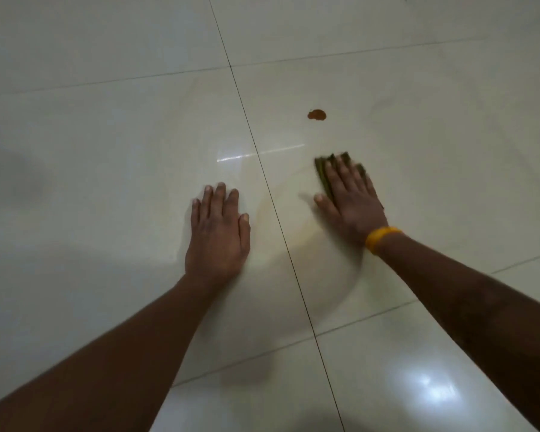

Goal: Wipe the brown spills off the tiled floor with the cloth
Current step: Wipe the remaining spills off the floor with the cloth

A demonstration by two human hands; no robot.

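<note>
My right hand (pixel 349 201) lies flat on a dark green cloth (pixel 322 173), pressing it onto the white tiled floor (pixel 106 135); most of the cloth is hidden under the palm and fingers. A yellow band circles that wrist. A small brown spill (pixel 316 115) sits on the tile a short way beyond the cloth, apart from it. A faint yellowish wet smear (pixel 293 229) spreads between my hands, near the grout line. My left hand (pixel 219 232) rests flat on the floor with its fingers apart and nothing in it.
Dark grout lines (pixel 262 169) cross the glossy tiles, one running between my hands. Bright light reflections show on the floor at the lower right (pixel 430 391). Nothing but floor surrounds my hands.
</note>
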